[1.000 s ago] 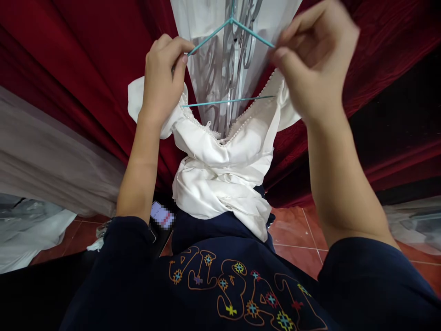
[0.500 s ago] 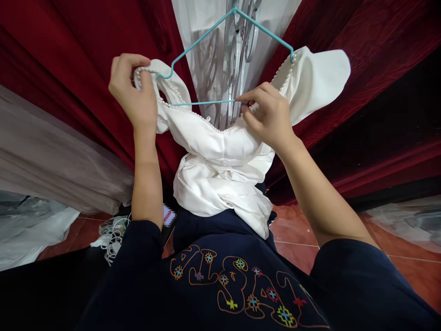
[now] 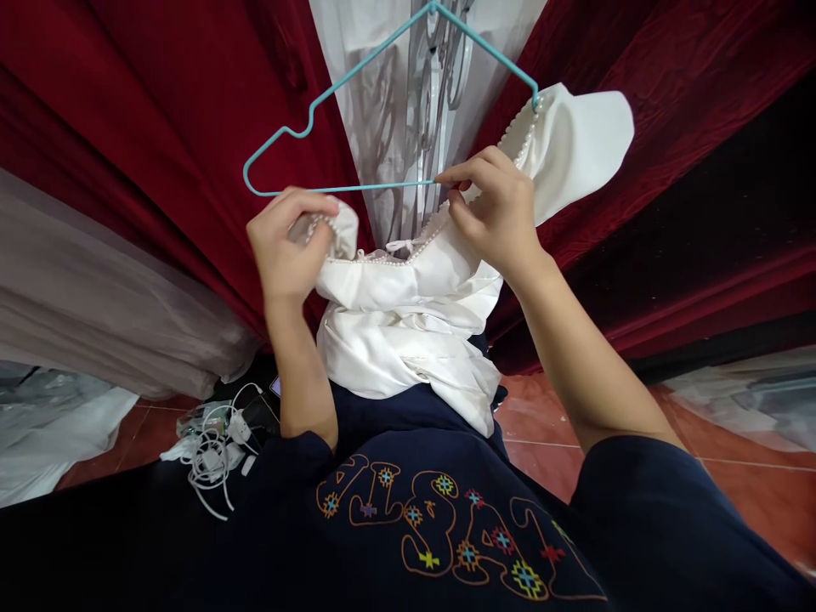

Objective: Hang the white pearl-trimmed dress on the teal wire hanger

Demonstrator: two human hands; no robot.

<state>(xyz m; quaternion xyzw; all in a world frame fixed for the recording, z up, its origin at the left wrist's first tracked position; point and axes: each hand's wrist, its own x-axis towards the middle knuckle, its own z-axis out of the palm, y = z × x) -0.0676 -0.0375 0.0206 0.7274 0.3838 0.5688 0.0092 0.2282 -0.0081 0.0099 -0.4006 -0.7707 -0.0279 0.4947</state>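
Left grip (image 3: 286,246), nearly closed, held one shoulder of a white, pearl-trimmed satiny garment (image 3: 395,327); right grip (image 3: 494,204) pinched a slim teal hanger (image 3: 382,185), seemingly to steady it

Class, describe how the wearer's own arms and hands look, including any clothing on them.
The left hand and right hand are ungloved, with bare wrists and forearms. Short, plain dark navy sleeves cover the upper arms, matching a shirt whose front carries orange-outlined lettering dotted with small multicoloured motifs.
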